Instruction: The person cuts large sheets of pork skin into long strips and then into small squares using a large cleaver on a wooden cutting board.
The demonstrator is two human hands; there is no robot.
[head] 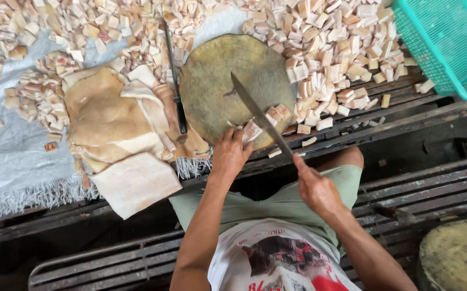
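The right hand (316,189) was clenched round the handle of a long knife (259,114), whose blade slanted up and away from the grip over a round, worn chopping block (217,81). Just left of that grip, the left hand (230,153) pressed its fingers down on a pale strip of rind (253,131) at the near edge of the block, pinning it under the blade; a few cut pieces (277,113) lay beside the blade on the far side. Farther left of the hands, a second knife (175,81) rested with its dark handle by the block's rim, and beyond it lay a stack of broad, tan and whitish sheets (112,124) on a grey woven mat (7,156) with a fringed edge. Away from the grip, heaps of small cut cubes (330,48) spread across the far side of the slatted bench (406,108). Up and to the right stood a teal mesh basket (449,37); I couldn't tell what it held. Near the right elbow was another round block (457,256).
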